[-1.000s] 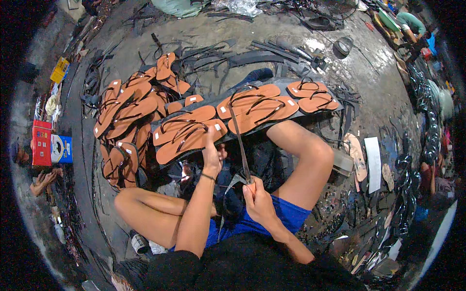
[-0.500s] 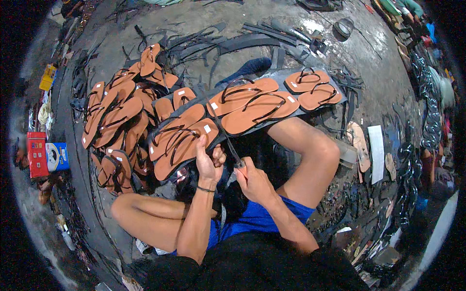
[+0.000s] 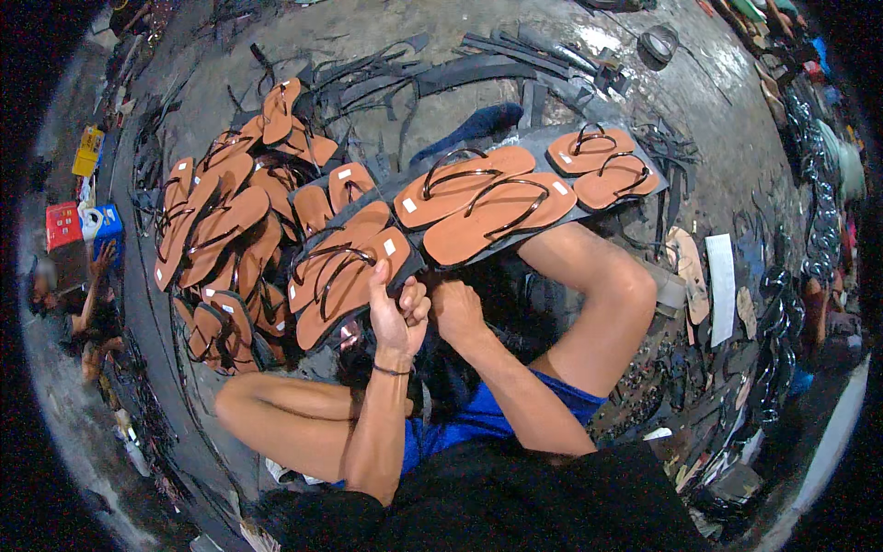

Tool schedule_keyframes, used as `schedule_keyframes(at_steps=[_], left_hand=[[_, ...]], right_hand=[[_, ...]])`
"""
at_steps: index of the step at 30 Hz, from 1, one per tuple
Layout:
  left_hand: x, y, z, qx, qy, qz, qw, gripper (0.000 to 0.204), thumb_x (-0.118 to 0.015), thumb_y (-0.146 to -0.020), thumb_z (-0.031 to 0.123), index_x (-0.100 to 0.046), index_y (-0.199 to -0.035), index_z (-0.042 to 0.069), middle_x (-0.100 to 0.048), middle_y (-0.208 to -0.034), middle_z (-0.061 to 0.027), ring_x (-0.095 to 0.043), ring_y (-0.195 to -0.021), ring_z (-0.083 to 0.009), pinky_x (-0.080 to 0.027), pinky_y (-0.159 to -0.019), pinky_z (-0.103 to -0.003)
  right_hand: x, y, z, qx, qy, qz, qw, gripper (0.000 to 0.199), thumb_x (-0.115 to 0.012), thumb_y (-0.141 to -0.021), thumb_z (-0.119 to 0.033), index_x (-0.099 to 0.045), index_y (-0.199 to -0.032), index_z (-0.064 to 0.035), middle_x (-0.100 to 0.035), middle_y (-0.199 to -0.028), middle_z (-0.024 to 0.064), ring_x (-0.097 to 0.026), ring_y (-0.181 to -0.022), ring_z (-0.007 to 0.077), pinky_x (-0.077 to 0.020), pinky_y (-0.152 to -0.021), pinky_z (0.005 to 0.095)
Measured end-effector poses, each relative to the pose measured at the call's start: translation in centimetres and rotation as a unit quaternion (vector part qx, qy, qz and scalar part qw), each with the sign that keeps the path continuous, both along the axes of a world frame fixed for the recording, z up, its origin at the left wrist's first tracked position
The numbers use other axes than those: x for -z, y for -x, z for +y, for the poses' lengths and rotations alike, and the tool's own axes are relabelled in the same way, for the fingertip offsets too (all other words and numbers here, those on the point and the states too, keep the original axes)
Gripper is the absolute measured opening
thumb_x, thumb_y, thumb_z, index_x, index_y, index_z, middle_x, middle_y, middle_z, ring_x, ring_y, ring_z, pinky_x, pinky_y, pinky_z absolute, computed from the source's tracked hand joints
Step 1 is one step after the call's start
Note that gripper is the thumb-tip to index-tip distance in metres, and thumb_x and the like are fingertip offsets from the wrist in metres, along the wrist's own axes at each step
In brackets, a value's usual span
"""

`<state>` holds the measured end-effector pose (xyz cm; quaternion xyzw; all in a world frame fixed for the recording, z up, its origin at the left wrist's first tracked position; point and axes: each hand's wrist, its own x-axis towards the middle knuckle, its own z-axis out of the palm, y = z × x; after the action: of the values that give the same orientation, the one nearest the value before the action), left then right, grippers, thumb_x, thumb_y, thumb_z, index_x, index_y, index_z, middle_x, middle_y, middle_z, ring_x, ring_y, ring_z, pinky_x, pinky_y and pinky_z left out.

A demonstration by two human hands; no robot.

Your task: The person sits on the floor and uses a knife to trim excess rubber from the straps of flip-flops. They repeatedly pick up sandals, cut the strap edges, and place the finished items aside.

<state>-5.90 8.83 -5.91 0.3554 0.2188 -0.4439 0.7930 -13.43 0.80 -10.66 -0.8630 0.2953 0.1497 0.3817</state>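
My left hand (image 3: 397, 317) is closed at the near corner of a brown-soled flip-flop (image 3: 354, 276) with black straps. Its thumb lies on the sole and its fingers curl by the edge of the dark sheet beneath. Close beside it my right hand (image 3: 458, 311) is a fist under the sheet's near edge. The knife it held a moment ago is hidden now. A larger flip-flop pair (image 3: 478, 221) lies on the dark sheet (image 3: 543, 140) to the right. A smaller pair (image 3: 612, 179) sits at the sheet's far right end.
A heap of similar flip-flops (image 3: 221, 221) lies at the left. Black offcut strips (image 3: 478, 78) curve across the floor beyond. A white strip (image 3: 720, 290) and pale sole shapes (image 3: 685, 267) are at the right. At the far left a co-worker's hand (image 3: 103, 259) touches a blue box (image 3: 108, 225).
My right hand has drawn nearer to me and slightly left, and the knife blade has left the line between the flip-flop pairs. A co-worker's arm has reached the blue box.
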Motion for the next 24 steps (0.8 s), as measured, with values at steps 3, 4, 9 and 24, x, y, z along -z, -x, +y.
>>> schedule_keyframes(at_steps=[3,4,9,24], left_hand=[[-1.2,0.2,0.2,0.007,-0.026,-0.022,0.999,0.036,-0.054,-0.091,0.046,-0.049,-0.081,0.012,-0.042,-0.057,0.0029,-0.032,-0.045,-0.0041,-0.021,-0.04,-0.019],[-2.4,0.6,-0.7,0.0,-0.097,-0.056,0.994,0.042,-0.056,-0.089,0.051,-0.05,-0.075,0.012,-0.031,-0.051,0.0059,-0.026,-0.042,-0.0048,-0.02,-0.037,-0.021],[-5.8,2.7,5.3,0.053,-0.026,-0.142,0.988,0.03,-0.054,-0.092,0.039,-0.055,-0.096,0.009,-0.051,-0.065,-0.0026,-0.038,-0.045,-0.0082,-0.029,-0.04,-0.022],[-7.6,5.5,16.3,0.116,-0.245,-0.335,0.902,0.042,-0.066,-0.083,0.001,-0.047,-0.12,0.0,-0.062,-0.108,-0.0076,-0.06,-0.098,-0.0141,-0.048,-0.088,-0.03]], right_hand=[[2.3,-1.7,0.6,-0.016,-0.015,-0.025,0.999,0.019,-0.062,-0.075,-0.018,-0.068,-0.084,-0.0032,-0.067,-0.088,0.021,-0.067,-0.082,0.0375,-0.0552,-0.071,0.0423],[3.1,-2.1,0.7,-0.014,0.038,-0.105,0.994,0.023,-0.061,-0.077,-0.018,-0.067,-0.095,-0.0045,-0.068,-0.094,0.0168,-0.067,-0.087,0.0317,-0.0543,-0.076,0.0391],[4.7,-6.3,0.0,0.049,-0.191,-0.226,0.954,0.027,-0.061,-0.078,-0.02,-0.065,-0.1,-0.0044,-0.068,-0.097,0.0143,-0.066,-0.089,0.0295,-0.0535,-0.078,0.0385],[-12.5,2.9,2.7,0.1,-0.25,-0.312,0.911,0.037,-0.065,-0.074,-0.015,-0.05,-0.106,-0.0021,-0.061,-0.087,0.0112,-0.061,-0.081,0.0273,-0.0491,-0.074,0.0383]])
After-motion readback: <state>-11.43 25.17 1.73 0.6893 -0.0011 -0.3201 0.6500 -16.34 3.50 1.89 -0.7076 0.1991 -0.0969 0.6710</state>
